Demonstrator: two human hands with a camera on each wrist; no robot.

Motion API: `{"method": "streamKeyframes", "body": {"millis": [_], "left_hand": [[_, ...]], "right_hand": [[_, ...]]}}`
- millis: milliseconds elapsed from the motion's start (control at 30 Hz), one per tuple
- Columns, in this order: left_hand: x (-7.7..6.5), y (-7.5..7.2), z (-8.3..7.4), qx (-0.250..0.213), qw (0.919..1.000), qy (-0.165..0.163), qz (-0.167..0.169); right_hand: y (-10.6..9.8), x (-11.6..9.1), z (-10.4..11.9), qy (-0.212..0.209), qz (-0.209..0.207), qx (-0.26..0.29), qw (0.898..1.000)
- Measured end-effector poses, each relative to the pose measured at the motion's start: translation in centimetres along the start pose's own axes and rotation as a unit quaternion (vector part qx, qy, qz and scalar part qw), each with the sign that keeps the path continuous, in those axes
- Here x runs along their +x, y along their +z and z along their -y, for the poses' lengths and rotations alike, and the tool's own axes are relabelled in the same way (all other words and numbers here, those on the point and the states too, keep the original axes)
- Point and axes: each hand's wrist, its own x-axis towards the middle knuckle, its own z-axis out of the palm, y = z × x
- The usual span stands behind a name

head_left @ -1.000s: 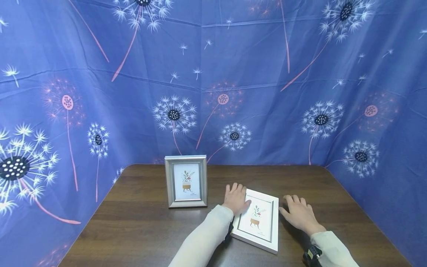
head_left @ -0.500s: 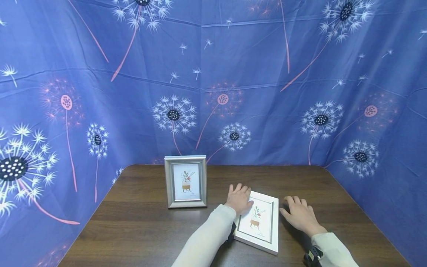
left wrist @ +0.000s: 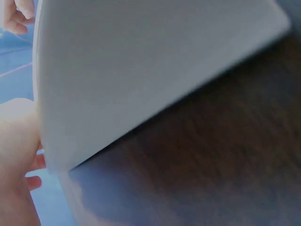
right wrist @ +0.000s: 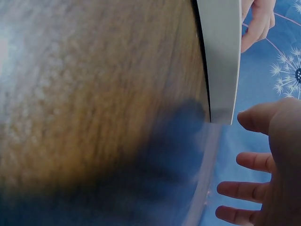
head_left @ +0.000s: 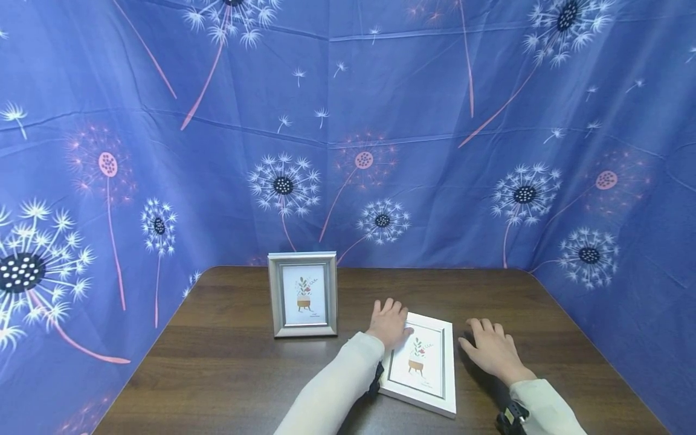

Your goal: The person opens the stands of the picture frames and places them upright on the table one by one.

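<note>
White frame (head_left: 426,382) lies on the desk (head_left: 234,362) between your hands, long axis roughly near to far: right hand (head_left: 496,353) spread just off its right edge; left hand (head_left: 388,327) closer, loosely spread, overlapping its far left side.

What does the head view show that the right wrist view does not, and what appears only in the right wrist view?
Head view only: the standing silver frame, the pale sleeves, and the plant picture in the white frame.

Right wrist view only: a close look at the white frame's side wall, which faces the right hand.

Both: parts of the white frame, left hand, right hand, wooden table and blue cloth.
</note>
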Motion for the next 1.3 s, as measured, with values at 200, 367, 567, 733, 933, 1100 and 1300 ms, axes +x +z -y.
{"method": "streamKeyframes", "body": {"millis": [200,367,567,733,933,1100,1300], "left_hand": [[-0.3,-0.5,0.1,0.022,0.9997,0.008,0.001],[-0.6,-0.6,0.3,0.028,0.9993,0.024,-0.004],[-0.8,-0.1,0.9,0.001,0.999,0.045,-0.004],[-0.9,0.2,1.3,-0.005,0.9978,0.063,-0.022],[-0.9,0.1,1.4,0.03,0.996,0.075,-0.037],[-0.8,0.1,1.6,0.044,0.9949,0.078,-0.047],[-0.8,0.1,1.9,0.041,0.9933,0.088,-0.063]], "right_hand": [[0.1,-0.1,-0.1,0.005,0.001,-0.001,1.0],[0.1,-0.2,-0.2,0.008,0.003,-0.004,1.0],[0.2,-0.3,-0.3,0.01,0.005,-0.011,1.0],[0.4,-0.4,-0.4,0.005,0.004,-0.011,1.0],[0.3,-0.2,-0.5,0.005,0.002,-0.007,1.0],[0.0,-0.2,-0.6,0.0,-0.007,-0.009,1.0],[-0.5,-0.4,-0.6,-0.007,-0.014,-0.009,1.0]]}}
